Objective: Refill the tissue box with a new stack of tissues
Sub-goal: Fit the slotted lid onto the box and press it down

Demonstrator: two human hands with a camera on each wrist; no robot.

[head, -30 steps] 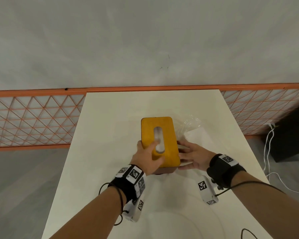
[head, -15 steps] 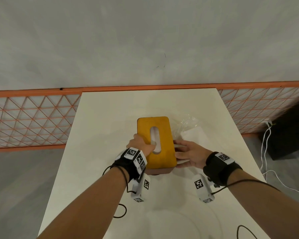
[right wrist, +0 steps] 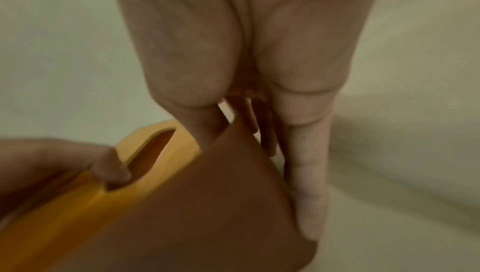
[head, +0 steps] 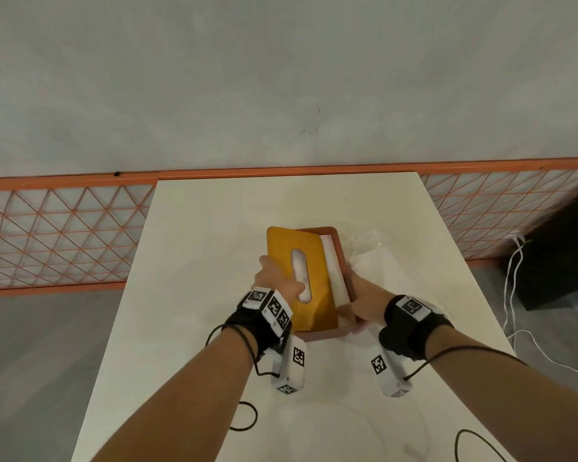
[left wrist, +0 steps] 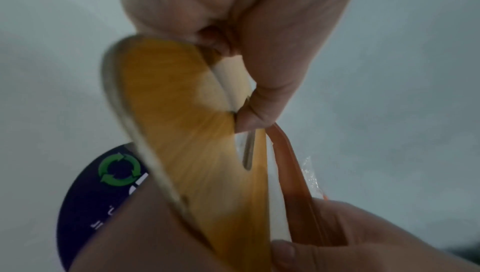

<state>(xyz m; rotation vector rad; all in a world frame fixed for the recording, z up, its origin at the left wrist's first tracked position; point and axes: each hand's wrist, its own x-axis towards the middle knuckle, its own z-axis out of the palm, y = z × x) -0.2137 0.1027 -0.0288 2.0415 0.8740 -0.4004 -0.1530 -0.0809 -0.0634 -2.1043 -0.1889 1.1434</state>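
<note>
A brown-orange tissue box base (head: pixel 339 248) stands mid-table with a white tissue stack (head: pixel 336 271) showing inside along its right side. Its yellow slotted lid (head: pixel 281 258) is tilted up and shifted left over the base. My left hand (head: pixel 274 285) grips the lid, thumb hooked into the slot (left wrist: pixel 249 120) and fingers under the left edge. My right hand (head: pixel 367 301) holds the base's near right wall (right wrist: pixel 207 204), thumb over the rim and fingers down the outside. The lid hides the left part of the base.
Crumpled clear plastic wrap (head: pixel 364 240) and a flat white sheet (head: pixel 391 265) lie just right of the box. An orange mesh fence (head: pixel 64 228) runs behind the white table (head: pixel 214 211). A dark label with a green recycling mark (left wrist: pixel 103 184) shows past the lid.
The lid lay flat and closed on the base before. My left hand has lifted and tilted it leftward, uncovering the tissues, while my right hand stayed on the base.
</note>
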